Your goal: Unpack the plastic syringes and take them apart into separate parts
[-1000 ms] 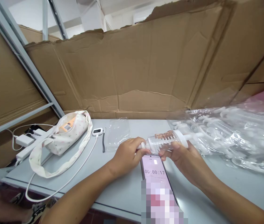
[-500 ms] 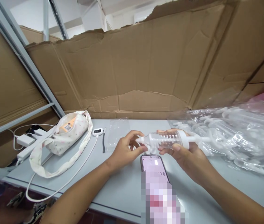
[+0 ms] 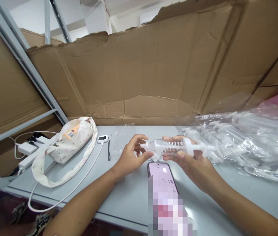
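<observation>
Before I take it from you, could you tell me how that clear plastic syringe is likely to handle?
The syringe looks light: the right hand holds it level with fingertips. Being round, it would probably roll if laid on the table, though the wide white flange may check that. Smooth plastic, possibly slippery.

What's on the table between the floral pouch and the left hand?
Head view: a small white device, a black strap and a flat clear bag lie between the floral pouch and the left hand.
</observation>
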Motion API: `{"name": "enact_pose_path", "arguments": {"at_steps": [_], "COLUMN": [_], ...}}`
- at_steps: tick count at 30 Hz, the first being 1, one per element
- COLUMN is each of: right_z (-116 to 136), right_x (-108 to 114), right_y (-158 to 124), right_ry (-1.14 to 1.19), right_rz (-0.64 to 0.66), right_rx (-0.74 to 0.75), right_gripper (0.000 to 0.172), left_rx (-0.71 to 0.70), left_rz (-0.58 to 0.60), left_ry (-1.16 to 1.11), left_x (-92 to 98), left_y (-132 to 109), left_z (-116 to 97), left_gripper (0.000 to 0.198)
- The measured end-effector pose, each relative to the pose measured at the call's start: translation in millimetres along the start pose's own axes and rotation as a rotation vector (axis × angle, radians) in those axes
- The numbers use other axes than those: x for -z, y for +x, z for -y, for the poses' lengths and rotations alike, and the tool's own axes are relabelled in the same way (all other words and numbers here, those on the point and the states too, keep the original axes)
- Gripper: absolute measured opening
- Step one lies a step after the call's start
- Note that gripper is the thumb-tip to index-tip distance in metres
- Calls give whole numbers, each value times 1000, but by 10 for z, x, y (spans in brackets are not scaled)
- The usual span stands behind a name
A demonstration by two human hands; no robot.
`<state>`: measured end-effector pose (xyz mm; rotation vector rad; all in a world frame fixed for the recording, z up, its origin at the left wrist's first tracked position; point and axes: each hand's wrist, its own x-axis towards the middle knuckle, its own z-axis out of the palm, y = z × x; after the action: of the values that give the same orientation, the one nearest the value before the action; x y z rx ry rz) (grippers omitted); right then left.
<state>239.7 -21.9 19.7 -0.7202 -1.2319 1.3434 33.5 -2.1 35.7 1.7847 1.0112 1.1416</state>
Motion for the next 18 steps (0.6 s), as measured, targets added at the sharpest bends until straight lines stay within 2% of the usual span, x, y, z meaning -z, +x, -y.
{"name": "enact_pose_path", "arguments": {"at_steps": [2,5,8,11,16,18], "right_z": [5,17,27,26,29,43], "right_x": [-6,-11,-7,-2,17,41], "right_y": [13,20,12,2,14,31], "right_ry": [33,49,22,-9,-37,-63], "right_rz": [-24,-27,6,20,5,-18], "right_rx": [5,1,9,17,53,97], "right_gripper": [36,35,35,36,36,35], "left_rx": [-18,35,88,150,337,371], "left_rz": [-5,35,117,152,151,172], "left_ry": [17,6,-43,-114,-239,-195], "left_x": [6,31,44,27,30,67], "left_y": [4,7,14,37,82,90], "left_z": [-8,-21,-11,21,40,26], "left_gripper": [34,30,45,56,59,57]}}
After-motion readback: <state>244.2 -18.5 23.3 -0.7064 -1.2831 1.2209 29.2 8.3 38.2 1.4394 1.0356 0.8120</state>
